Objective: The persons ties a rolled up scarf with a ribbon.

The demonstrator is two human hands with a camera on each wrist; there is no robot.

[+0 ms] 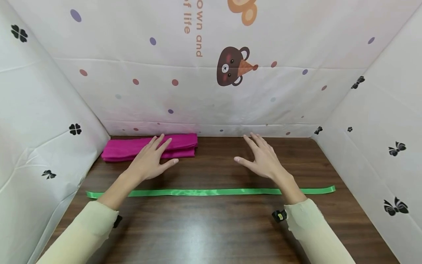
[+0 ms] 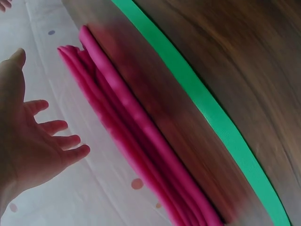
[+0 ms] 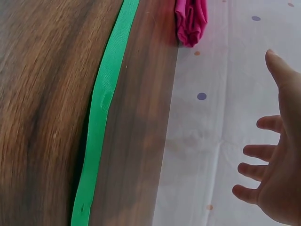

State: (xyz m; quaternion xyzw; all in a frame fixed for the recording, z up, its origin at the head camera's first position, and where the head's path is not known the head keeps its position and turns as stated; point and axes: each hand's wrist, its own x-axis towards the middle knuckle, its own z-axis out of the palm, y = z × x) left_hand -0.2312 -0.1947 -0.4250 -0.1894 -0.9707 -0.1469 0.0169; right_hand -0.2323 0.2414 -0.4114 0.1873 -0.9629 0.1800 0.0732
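A folded magenta cloth [image 1: 122, 149] lies at the back left of the brown wooden table, against the patterned backdrop. In front of it a long green ribbon [image 1: 211, 192] stretches almost straight across the table. My left hand [image 1: 150, 159] hovers near the cloth with fingers spread, and covers part of it in the head view. To the right of the cloth, my right hand [image 1: 262, 157] is held above the table, fingers also spread and holding nothing. Both forearms pass over the ribbon and hide short stretches of it. The left wrist view shows the cloth's layered folds [image 2: 136, 127] apart from the left fingers.
White sheeting printed with dots and bears [image 1: 211, 99] rises behind the table [image 1: 197, 227]. Side sheets with dark bows and clovers stand at the left [image 1: 43, 110] and right [image 1: 372, 154]. Each sleeve cuff has a small black device [image 1: 279, 216] near it.
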